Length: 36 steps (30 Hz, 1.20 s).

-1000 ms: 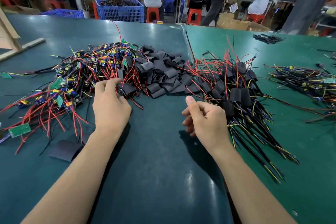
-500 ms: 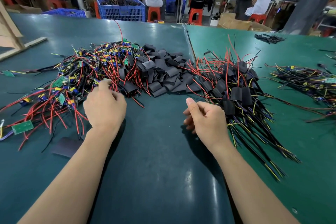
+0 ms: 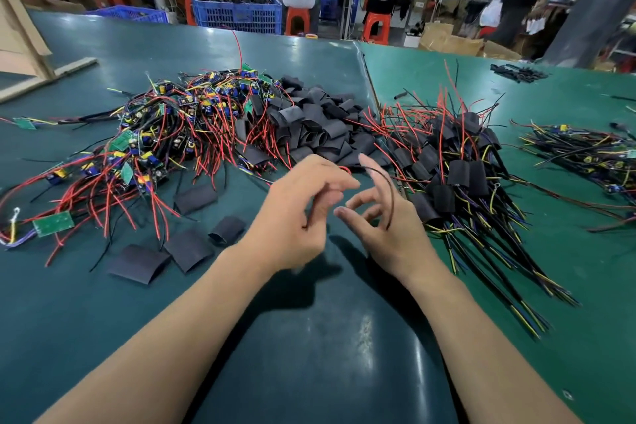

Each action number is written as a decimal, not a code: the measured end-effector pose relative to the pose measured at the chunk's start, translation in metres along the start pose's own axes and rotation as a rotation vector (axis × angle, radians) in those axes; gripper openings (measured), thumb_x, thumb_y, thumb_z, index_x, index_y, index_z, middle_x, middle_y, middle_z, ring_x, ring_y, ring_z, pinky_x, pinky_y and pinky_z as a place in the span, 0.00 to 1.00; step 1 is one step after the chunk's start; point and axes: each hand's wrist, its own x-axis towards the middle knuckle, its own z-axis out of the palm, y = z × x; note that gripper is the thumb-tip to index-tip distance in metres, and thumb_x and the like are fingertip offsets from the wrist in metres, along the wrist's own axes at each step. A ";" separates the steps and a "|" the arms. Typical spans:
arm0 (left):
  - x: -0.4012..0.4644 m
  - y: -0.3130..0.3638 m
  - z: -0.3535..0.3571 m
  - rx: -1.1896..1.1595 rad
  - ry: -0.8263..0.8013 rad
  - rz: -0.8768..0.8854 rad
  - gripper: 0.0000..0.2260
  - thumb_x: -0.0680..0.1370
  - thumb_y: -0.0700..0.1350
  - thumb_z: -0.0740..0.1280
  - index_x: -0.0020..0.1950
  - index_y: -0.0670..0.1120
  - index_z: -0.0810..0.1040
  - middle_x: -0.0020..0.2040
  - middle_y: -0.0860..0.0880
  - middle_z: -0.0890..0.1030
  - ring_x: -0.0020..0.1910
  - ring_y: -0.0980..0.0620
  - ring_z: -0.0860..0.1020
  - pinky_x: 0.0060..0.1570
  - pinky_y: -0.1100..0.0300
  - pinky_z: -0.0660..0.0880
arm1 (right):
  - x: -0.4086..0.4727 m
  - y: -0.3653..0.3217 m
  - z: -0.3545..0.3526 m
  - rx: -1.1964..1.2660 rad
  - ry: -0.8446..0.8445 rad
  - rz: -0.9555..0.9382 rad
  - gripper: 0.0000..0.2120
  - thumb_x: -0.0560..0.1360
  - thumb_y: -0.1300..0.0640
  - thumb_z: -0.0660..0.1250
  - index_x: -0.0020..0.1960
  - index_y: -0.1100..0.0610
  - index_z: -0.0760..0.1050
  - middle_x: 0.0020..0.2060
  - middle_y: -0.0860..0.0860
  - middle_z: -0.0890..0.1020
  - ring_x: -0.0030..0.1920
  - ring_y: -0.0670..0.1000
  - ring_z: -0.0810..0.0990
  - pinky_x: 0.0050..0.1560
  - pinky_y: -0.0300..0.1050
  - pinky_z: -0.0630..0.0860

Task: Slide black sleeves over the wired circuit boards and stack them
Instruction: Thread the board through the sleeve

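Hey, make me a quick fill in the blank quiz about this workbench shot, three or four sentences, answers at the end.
1. The pile of empty black sleeves lies to the ____ of the bare wired boards.
2. The sleeved boards are stacked on the person's ____ side.
3. The blue crate beyond the table holds ____ parts.
4. Both hands, left hand and right hand, are ____ the table.

Answers: right; right; dark; above

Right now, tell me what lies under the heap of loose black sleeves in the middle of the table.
Red wires from the bare circuit boards run under the left edge of the heap of black sleeves. Beneath the rest only the green table shows at its rim; anything buried deeper is covered.
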 end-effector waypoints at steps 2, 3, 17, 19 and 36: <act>0.000 0.004 0.003 -0.038 -0.050 0.055 0.10 0.74 0.27 0.64 0.52 0.36 0.80 0.46 0.47 0.78 0.43 0.50 0.76 0.47 0.58 0.75 | 0.001 0.001 -0.002 -0.052 -0.018 -0.065 0.30 0.75 0.58 0.71 0.75 0.46 0.66 0.48 0.49 0.84 0.32 0.49 0.78 0.47 0.54 0.79; 0.000 0.006 0.004 -0.056 -0.069 0.067 0.10 0.74 0.27 0.65 0.51 0.36 0.80 0.45 0.45 0.79 0.42 0.47 0.77 0.45 0.54 0.75 | 0.001 0.001 -0.003 -0.092 -0.013 -0.098 0.26 0.76 0.60 0.70 0.72 0.50 0.70 0.51 0.52 0.84 0.32 0.52 0.78 0.46 0.54 0.79; -0.001 0.004 0.000 0.081 -0.042 -0.079 0.01 0.73 0.39 0.68 0.42 0.43 0.80 0.34 0.52 0.77 0.34 0.49 0.75 0.40 0.55 0.75 | 0.008 -0.009 -0.006 0.579 0.210 0.080 0.04 0.80 0.64 0.65 0.51 0.59 0.79 0.40 0.53 0.82 0.35 0.49 0.83 0.28 0.42 0.77; -0.002 -0.012 -0.003 0.280 -0.071 -0.262 0.05 0.74 0.45 0.65 0.42 0.45 0.79 0.36 0.51 0.79 0.40 0.47 0.76 0.44 0.52 0.75 | 0.010 -0.008 -0.013 0.621 0.310 0.119 0.05 0.80 0.62 0.65 0.46 0.56 0.79 0.41 0.54 0.81 0.37 0.52 0.84 0.25 0.41 0.76; -0.001 -0.061 0.003 0.655 -0.396 -0.432 0.27 0.79 0.61 0.61 0.75 0.50 0.67 0.76 0.51 0.65 0.75 0.48 0.58 0.71 0.49 0.57 | 0.016 -0.011 -0.028 0.862 0.633 0.126 0.07 0.82 0.62 0.57 0.51 0.55 0.73 0.42 0.59 0.79 0.30 0.52 0.83 0.27 0.40 0.76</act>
